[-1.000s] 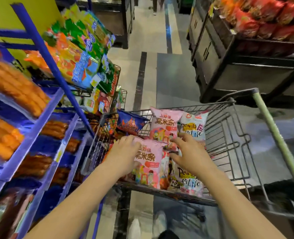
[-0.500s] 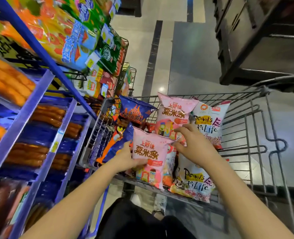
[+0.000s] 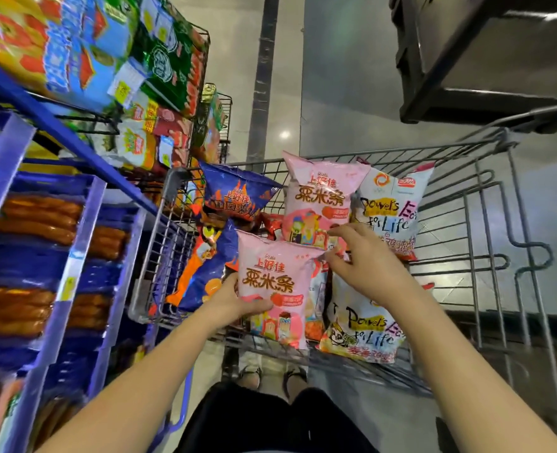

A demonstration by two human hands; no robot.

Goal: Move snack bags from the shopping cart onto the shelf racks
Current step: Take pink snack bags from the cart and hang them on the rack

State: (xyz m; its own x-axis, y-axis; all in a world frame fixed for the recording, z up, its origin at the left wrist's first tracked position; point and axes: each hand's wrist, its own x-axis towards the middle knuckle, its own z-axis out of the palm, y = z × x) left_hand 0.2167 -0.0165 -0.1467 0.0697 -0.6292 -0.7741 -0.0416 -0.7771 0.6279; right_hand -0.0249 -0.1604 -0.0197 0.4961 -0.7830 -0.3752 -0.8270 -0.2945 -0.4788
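Head view: blue rack (image 3: 77, 256) beside cart (image 3: 168, 204)

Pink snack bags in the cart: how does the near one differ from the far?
The near pink foil snack bag is gripped by the left hand, with fingers of the right hand at its top corner; the far pink foil snack bag stands unheld. The near bag overlaps the far bag's lower part. Both carry the same print.

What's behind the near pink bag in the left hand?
A second pink bag stands upright behind the near pink bag, its top half showing. Its lower part is covered by that bag and the right hand.
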